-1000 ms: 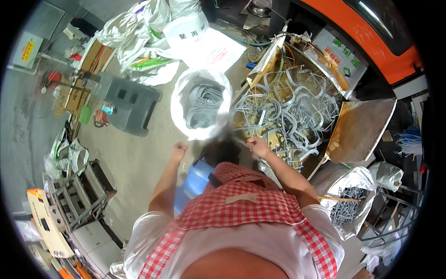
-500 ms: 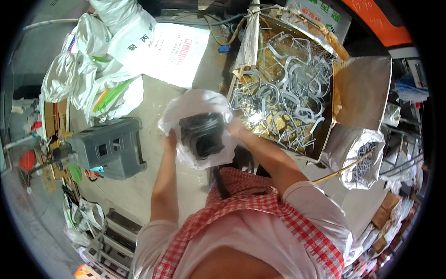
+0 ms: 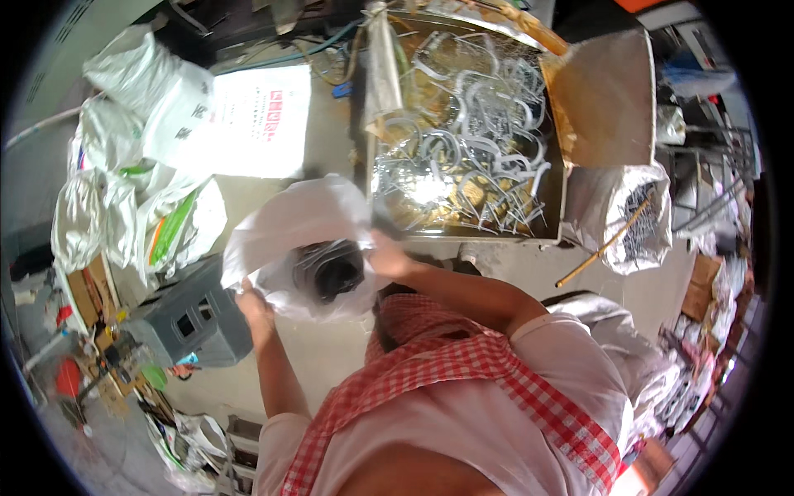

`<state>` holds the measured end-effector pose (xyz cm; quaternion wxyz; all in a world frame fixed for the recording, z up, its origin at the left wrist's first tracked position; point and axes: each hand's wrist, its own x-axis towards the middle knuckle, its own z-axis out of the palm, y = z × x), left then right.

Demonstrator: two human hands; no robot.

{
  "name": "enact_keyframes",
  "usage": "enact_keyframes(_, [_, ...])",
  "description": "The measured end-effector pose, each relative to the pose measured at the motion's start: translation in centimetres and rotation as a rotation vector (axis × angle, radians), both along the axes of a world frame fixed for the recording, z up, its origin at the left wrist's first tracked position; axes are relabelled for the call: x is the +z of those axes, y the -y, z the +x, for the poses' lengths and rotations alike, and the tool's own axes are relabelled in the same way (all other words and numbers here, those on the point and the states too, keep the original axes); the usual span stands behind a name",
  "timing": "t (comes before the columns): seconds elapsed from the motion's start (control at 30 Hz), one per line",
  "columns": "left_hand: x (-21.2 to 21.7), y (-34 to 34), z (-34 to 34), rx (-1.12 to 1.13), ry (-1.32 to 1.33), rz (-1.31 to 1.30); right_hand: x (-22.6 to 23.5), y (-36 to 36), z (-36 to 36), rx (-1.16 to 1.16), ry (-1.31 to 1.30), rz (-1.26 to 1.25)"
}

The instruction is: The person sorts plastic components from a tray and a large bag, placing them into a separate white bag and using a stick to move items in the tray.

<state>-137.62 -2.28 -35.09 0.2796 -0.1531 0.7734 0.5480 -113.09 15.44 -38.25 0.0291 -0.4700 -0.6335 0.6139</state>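
Between my hands hangs a white plastic sack (image 3: 294,211) with its mouth held wide. Inside it lies a stack of dark, glossy curved pieces (image 3: 333,271); their kind is hard to make out. My left hand (image 3: 255,306) is closed on the sack's left rim. At the opposite rim, my right hand (image 3: 389,256) grips the plastic, close to the near left corner of a large metal tub (image 3: 496,240). The tub holds many pale, curved plastic pieces (image 3: 471,107) with thin prongs, lying over a wet-looking golden bottom.
A grey plastic step stool (image 3: 194,318) stands left of the sack. Filled white woven bags (image 3: 116,136) are heaped at the far left, beside a flat printed sack (image 3: 277,124). Right of the tub are a cardboard flap (image 3: 608,99) and a bag of grey pieces (image 3: 637,219) with a stick (image 3: 604,242).
My hands and the sack have shifted left and slightly nearer, and the left hand has moved outward. The sack's mouth is tilted more. The whole view has turned a little.
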Motion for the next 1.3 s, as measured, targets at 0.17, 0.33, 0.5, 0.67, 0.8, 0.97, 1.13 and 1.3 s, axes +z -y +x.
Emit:
enact_keyframes(0.17, [-9.8, -0.1, -3.6, -0.107, -0.025, -0.008, -4.2, -0.8, -0.3, -0.065, 0.073, 0.072])
enact_keyframes(0.33, [-6.0, -1.1, -0.2, -0.477, -0.296, -0.009, -2.1, -4.7, 5.9, -0.018, -0.039, -0.123])
enact_keyframes(0.5, [-5.9, 8.0, 7.6, -0.334, -0.445, -0.541, 2.2, -2.7, 20.1, 0.322, 0.572, -0.052])
enact_keyframes(0.67, [0.0, 0.6, 24.0, -1.556, -0.123, -0.254, 4.6, 5.3, 30.6, 0.214, 0.308, -0.141])
enact_keyframes(0.8, [4.5, -6.1, 29.3, -1.932, -0.039, -0.327, 2.5, 6.9, 33.6, 0.052, 0.482, -0.221])
enact_keyframes(0.97, [-3.8, -0.4, 29.9, -2.445, 0.294, -0.433, -0.7, 11.5, 39.4, 0.036, 0.436, -0.427])
enact_keyframes(1.13, [1.2, -0.2, 30.4, -2.481, 0.691, -0.570, 5.2, 6.8, 42.4, 0.431, 0.470, -0.146])
enact_keyframes(1.3, [1.0, -1.5, 31.0, -2.446, 0.889, -0.612, 0.0, 12.8, 46.7, 0.035, 0.352, -0.072])
